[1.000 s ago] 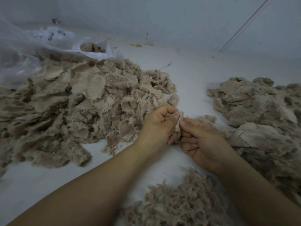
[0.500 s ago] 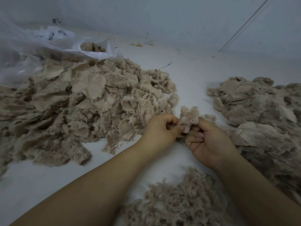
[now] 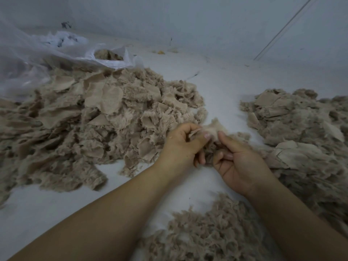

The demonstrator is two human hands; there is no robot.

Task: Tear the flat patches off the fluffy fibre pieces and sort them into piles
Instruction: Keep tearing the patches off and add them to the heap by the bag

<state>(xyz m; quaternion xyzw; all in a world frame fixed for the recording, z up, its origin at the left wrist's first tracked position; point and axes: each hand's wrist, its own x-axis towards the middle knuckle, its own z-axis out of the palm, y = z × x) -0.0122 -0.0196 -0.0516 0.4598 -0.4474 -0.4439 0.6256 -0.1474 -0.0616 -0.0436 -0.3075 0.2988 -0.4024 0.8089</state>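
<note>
A large heap of unsorted fibre pieces (image 3: 90, 125) covers the white worktop (image 3: 222, 87) left of the person's hands, a clear plastic bag (image 3: 56, 53) beyond it. A second pile (image 3: 301, 132) lies to the hands' right, and a smaller mound of loose fluff (image 3: 216, 236) sits nearer the camera. Between them, the fluffy piece (image 3: 214, 127), upright half a second ago, is now pulled sideways and thinner. The left hand (image 3: 183, 145) pinches a flat strip, thumb against curled fingers; the right hand (image 3: 239, 161) grips the fluff with fingers bent around it. The patch appears to be peeling free, so sorting the two parts looks close.
</note>
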